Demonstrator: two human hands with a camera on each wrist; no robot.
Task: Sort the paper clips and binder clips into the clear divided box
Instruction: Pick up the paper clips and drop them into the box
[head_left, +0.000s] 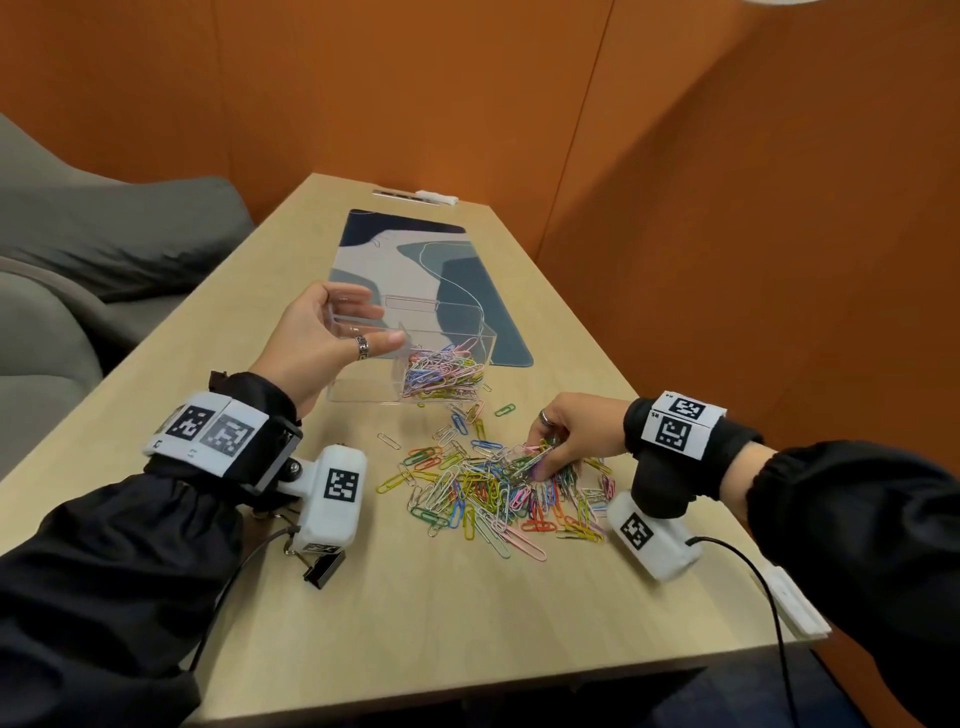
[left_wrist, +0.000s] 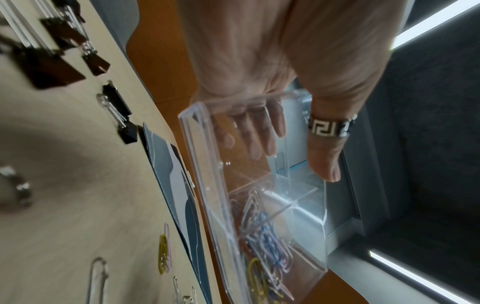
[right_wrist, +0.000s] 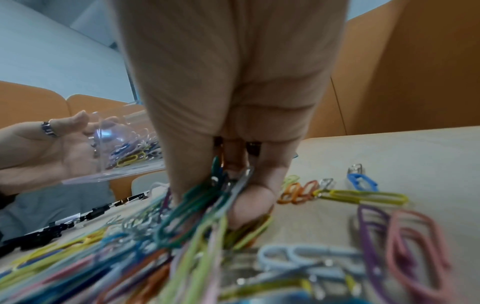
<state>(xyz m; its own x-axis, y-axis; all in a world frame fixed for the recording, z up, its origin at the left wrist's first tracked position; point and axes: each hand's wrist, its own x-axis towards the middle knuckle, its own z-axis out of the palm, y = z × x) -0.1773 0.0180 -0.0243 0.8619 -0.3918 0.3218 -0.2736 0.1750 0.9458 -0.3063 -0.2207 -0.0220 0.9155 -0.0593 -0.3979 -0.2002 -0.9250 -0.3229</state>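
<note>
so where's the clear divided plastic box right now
In the head view the clear divided plastic box is tilted in the left hand, just beyond the loose coloured paper clips.

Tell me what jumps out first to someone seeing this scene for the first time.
The bright heap of paper clips spread over the near middle of the table grabs the eye, with the right hand pinching a bunch from it. Just behind, the left hand grips the clear box, tipped, one compartment already holding clips.

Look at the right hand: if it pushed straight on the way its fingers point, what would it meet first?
The right hand points down into the paper clips it already pinches; next, likely the table beneath.
</note>
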